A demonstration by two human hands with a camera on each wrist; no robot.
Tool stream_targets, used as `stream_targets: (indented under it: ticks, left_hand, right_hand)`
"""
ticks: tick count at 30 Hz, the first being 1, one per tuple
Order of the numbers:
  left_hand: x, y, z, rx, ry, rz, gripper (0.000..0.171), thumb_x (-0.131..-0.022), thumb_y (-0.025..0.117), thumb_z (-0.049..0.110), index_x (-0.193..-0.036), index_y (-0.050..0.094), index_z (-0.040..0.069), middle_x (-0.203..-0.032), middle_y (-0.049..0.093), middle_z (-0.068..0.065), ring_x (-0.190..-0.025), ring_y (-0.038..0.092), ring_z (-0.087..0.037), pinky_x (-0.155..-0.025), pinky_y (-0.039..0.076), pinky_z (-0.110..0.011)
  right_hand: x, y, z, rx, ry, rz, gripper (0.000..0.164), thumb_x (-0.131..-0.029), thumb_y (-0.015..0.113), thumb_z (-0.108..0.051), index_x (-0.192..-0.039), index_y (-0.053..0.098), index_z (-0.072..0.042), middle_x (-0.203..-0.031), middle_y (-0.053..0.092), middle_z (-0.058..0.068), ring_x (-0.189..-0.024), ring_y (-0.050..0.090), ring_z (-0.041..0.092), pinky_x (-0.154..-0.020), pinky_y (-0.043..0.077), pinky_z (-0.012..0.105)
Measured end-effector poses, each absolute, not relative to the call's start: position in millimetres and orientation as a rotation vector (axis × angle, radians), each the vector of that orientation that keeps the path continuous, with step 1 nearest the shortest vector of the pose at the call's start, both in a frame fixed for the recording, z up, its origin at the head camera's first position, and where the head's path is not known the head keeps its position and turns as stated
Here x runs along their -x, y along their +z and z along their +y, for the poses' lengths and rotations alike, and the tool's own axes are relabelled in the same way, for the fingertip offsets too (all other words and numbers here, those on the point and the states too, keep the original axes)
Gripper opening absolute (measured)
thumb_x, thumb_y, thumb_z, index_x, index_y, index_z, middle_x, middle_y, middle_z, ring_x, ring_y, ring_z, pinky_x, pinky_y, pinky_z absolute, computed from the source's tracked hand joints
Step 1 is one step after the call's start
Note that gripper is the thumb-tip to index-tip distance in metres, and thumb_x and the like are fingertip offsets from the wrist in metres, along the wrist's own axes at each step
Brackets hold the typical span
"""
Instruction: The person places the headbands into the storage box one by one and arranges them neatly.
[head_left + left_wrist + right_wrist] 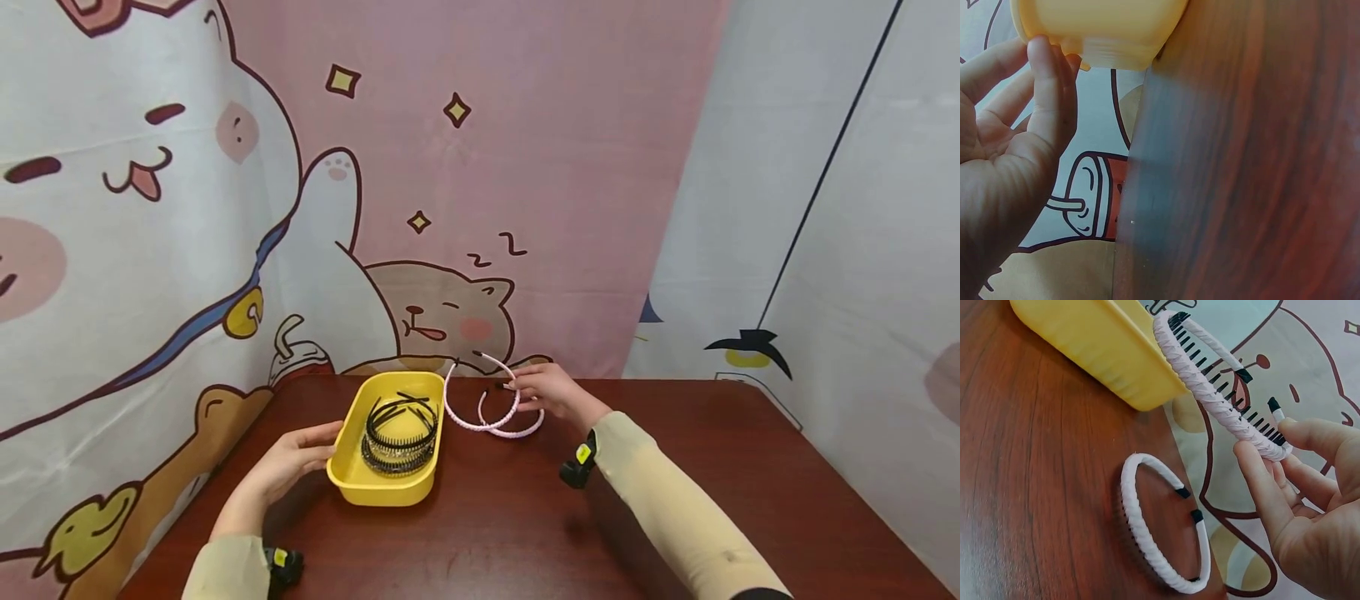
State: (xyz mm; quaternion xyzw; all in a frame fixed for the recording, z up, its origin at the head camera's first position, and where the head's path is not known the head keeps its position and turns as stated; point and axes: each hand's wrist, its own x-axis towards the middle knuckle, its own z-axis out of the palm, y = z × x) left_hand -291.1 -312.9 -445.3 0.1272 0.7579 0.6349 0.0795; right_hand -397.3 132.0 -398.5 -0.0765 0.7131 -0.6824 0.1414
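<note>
A yellow plastic basket (347,467) stands on the table, holding several black headbands (401,442) in a loose stack. My left hand (292,458) is at its left side, where fairly straight fingertips touch the outer wall under the rim; the left wrist view shows this contact on the basket (1116,37). My right hand (551,390) pinches one end of a pale pink wrapped headband (1204,387), raised above the table beside the basket's right side. Black comb teeth line its inner side. A second pale pink headband (1141,531) lies on the table below my right hand (1316,506).
The dark red-brown wooden table (510,533) meets a cloth backdrop (570,167) with printed cartoon animals at its back edge. More printed cloth (862,250) hangs at the right. Each wrist carries a small black camera (577,467).
</note>
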Motion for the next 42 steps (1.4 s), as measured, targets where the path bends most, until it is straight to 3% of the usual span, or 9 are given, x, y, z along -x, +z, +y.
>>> stream_targets:
  ticks: [4,11,20,30,37,42]
  left_hand:
    - [291.6,-444.2,-311.4,-0.374,1.895,2.266,0.060,-0.095,0.061,0.009,-0.145,0.035,-0.009,-0.144,0.038,-0.032,-0.110,0.061,-0.019,-0.086,0.052,-0.029]
    - [292.0,-445.5,-311.7,-0.364,1.911,2.261,0.059,-0.094,0.061,0.006,-0.144,0.034,-0.010,-0.144,0.037,-0.033,-0.106,0.063,-0.016,-0.084,0.053,-0.029]
    - [289.4,-449.9,-311.8,-0.345,1.906,2.242,0.060,-0.095,0.061,0.009,-0.145,0.034,-0.010,-0.144,0.037,-0.032,-0.108,0.062,-0.018,-0.086,0.052,-0.031]
    - [289.9,-445.0,-312.7,-0.368,1.902,2.269,0.059,-0.095,0.061,0.008,-0.144,0.034,-0.011,-0.143,0.038,-0.033,-0.105,0.063,-0.015,-0.085,0.053,-0.030]
    - [291.3,-445.9,-313.8,-0.374,1.900,2.268,0.060,-0.095,0.061,0.009,-0.145,0.035,-0.010,-0.144,0.038,-0.032,-0.107,0.063,-0.016,-0.086,0.052,-0.030]
    - [292.8,-446.2,-313.6,-0.355,1.899,2.271,0.059,-0.094,0.062,0.009,-0.144,0.036,-0.009,-0.144,0.039,-0.031,-0.107,0.063,-0.018,-0.085,0.053,-0.030]
  right_hand:
    - [395.4,-391.7,128.3,0.235,-1.982,2.040,0.036,-0.090,0.059,0.001,-0.124,0.052,0.013,-0.100,0.066,0.017,-0.075,0.064,0.017,-0.068,0.057,0.035]
    - [391.6,-379.3,117.9,0.233,-2.010,1.997,0.040,-0.090,0.059,0.002,-0.127,0.051,0.013,-0.088,0.065,0.007,-0.076,0.064,0.016,-0.070,0.057,0.035]
    - [391.7,-378.2,100.6,0.204,-2.034,1.970,0.039,-0.090,0.058,0.004,-0.127,0.053,0.013,-0.086,0.064,0.007,-0.075,0.063,0.017,-0.069,0.057,0.035]
    - [391.6,-369.6,77.1,0.173,-2.054,1.992,0.036,-0.089,0.062,0.002,-0.123,0.057,0.011,-0.102,0.063,0.019,-0.079,0.062,0.020,-0.072,0.057,0.038]
    - [391.5,-372.2,60.6,0.153,-2.047,1.958,0.035,-0.088,0.063,0.002,-0.122,0.059,0.010,-0.090,0.065,0.010,-0.077,0.062,0.021,-0.071,0.058,0.038]
    - [391.5,-375.8,49.2,0.171,-2.043,1.951,0.035,-0.088,0.063,0.002,-0.121,0.059,0.011,-0.098,0.066,0.017,-0.075,0.063,0.019,-0.069,0.058,0.037]
